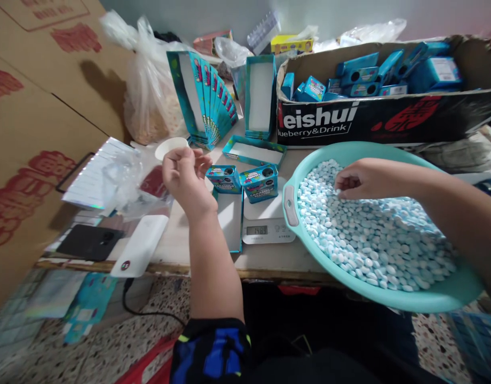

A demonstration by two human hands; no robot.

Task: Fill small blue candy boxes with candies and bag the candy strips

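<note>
My right hand point(359, 180) is over the turquoise basin point(389, 151), its fingers curled down at the pale blue and white candies point(361, 234). Whatever is between those fingertips is hidden. My left hand point(188, 178) is raised with bent fingers drawn together, beside a white round dish point(171, 146); I cannot make out anything in it. One small blue candy box point(260, 184) stands on the white kitchen scale point(269, 232), whose display is lit. A second candy box point(224, 180) stands just left of it, at an open blue tray point(230, 218).
Behind stand nested blue trays point(213, 101), an upright tray point(260, 96) and a black carton point(373, 114) holding several blue boxes. At left lie clear plastic wrap point(129, 176), a dark phone point(89, 241) and a white device point(140, 245) over the table edge. A large cardboard box point(41, 133) borders the left.
</note>
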